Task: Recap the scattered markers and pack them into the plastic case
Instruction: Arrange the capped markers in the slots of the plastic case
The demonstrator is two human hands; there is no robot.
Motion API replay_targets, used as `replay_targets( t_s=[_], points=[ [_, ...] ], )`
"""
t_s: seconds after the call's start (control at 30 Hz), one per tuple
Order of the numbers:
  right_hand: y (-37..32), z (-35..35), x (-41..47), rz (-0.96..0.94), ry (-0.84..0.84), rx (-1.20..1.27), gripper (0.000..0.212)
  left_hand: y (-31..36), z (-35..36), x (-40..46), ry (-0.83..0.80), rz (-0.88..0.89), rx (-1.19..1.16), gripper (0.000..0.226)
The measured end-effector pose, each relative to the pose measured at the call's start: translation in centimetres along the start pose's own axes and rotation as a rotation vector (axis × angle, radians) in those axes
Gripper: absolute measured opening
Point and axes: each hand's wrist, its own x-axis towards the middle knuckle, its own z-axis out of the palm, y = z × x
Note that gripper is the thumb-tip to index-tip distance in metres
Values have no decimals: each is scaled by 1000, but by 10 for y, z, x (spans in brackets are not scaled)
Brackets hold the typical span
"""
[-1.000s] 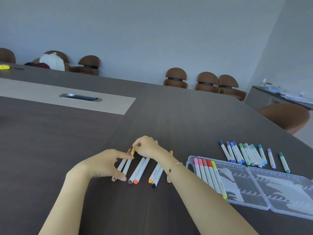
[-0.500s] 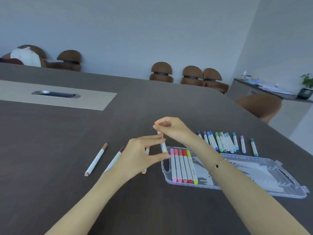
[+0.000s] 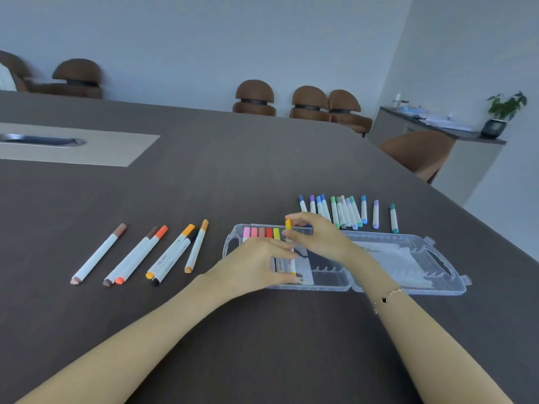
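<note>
Yellow marker point(image 3: 288, 228) pinched at both ends: right hand point(image 3: 318, 237) on far cap, left hand point(image 3: 262, 263) on near end. Long axis parallels packed row, above next free slot of plastic case point(image 3: 329, 279) on tabletop point(image 3: 233, 176).

1. We're in an office meeting room: a long dark tabletop point(image 3: 262, 158) runs far back.
2. Brown padded chairs point(image 3: 254, 97) line the far wall.
3. A metal cable hatch point(image 3: 38, 139) sits far left.
4. Far right, a sideboard point(image 3: 437, 132) carries a potted plant point(image 3: 503, 112).
</note>
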Motion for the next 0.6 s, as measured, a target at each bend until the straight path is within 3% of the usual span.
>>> replay_targets(
  t_s=[0.33,0.6],
  points=[
    [9,17,-1,-78,90,-190,46,-10,0,-6,12,26,51,43],
    [8,16,1,-114,68,-322,47,-12,-2,-7,-56,111,31,31]
  ],
)
